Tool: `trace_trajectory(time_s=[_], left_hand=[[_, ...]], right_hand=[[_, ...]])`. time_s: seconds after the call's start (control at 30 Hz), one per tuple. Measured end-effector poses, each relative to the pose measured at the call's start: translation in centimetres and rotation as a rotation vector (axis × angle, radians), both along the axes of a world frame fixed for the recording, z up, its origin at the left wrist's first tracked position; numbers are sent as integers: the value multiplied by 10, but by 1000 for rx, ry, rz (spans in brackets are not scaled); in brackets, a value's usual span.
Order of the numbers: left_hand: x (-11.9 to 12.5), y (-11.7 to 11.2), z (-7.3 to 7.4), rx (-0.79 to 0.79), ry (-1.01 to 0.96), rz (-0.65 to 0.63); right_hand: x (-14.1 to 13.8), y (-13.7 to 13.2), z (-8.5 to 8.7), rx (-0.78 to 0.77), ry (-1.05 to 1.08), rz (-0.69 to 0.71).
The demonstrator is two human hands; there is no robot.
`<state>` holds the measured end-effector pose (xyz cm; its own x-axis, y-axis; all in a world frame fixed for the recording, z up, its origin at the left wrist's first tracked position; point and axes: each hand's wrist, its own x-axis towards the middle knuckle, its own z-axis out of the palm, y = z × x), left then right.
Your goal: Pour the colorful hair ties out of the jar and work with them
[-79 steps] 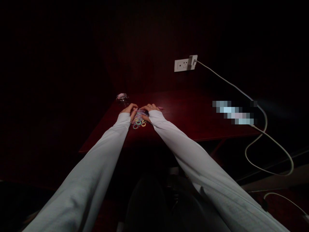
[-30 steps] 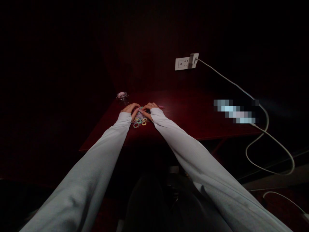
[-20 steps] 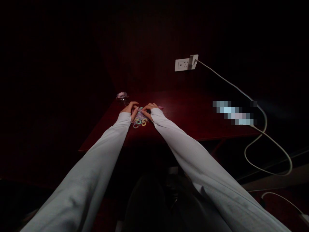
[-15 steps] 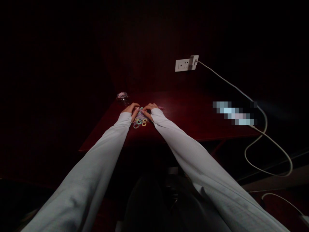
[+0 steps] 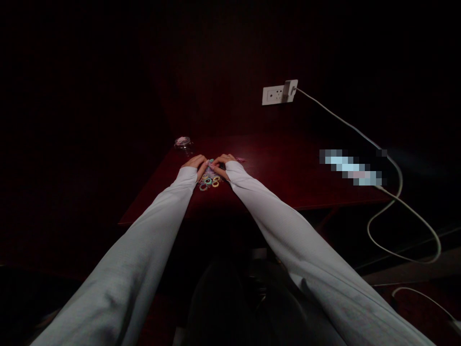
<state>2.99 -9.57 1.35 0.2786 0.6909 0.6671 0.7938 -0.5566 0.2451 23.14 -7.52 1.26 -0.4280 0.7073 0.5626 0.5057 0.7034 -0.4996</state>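
Note:
On the dark red table lies a small heap of colourful hair ties, with mint and yellow rings at its near side and lilac ones between my hands. My left hand curls over the left of the heap, thumb and fingertips drawn together. Opposite it, my right hand is bent inward in a similar pinch, its fingertips close to the left thumb. What the fingertips hold is too small and dim to make out. Just beyond the right hand are some pink pieces.
A clear jar with something pink at its top stands at the back left of the table. A white wall socket holds a plug. Its white cable loops down past a pixelated object on the right.
My hands stay over the heap, with only slight finger movement; the left fingers look a little more drawn in. The view has shifted very slightly.

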Motion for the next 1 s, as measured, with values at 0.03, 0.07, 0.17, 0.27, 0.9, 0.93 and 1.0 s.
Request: trace_trajectory(time_s=[0.03, 0.07, 0.17, 0.27, 0.9, 0.93, 1.0], left_hand=[[0, 0, 0, 3, -11, 4], [0, 0, 0, 9, -20, 9], [1, -1, 0, 22, -39, 12], [2, -4, 2, 32, -51, 20], [2, -6, 3, 39, -49, 45], [2, -6, 3, 37, -47, 43], [3, -6, 3, 26, -43, 47]], right_hand=[[0, 0, 0, -10, -12, 2], [1, 0, 0, -20, -26, 5], [2, -1, 1, -40, -50, 21], [2, -1, 1, -50, -48, 29], [1, -3, 2, -52, -25, -39], [1, -3, 2, -49, -17, -40], [0, -2, 2, -49, -5, -37]])
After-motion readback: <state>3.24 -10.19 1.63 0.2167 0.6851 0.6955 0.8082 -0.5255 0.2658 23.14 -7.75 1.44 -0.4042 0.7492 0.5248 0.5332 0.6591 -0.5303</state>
